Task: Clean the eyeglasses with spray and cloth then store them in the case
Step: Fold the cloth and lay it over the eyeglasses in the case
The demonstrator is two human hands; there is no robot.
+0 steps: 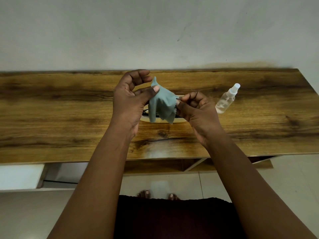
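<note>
No legible text, label, brand, number or sign on any surface. The spray bottle point(226, 99) is clear plastic, unlabelled as seen; the cloth point(160, 104) is plain.

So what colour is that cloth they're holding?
The cloth is a muted grey-green, plain with no pattern, seen in the head view.

Dim, even indoor light with a greenish-grey cast. Soft glare on the near edge of the wooden table point(69, 107) and on the floor tiles point(155, 184) below. Faint, diffuse shadows only. Wide-angle bowing of the table edges toward left and right. Slight softness overall; forearms near the camera blurred.
</note>
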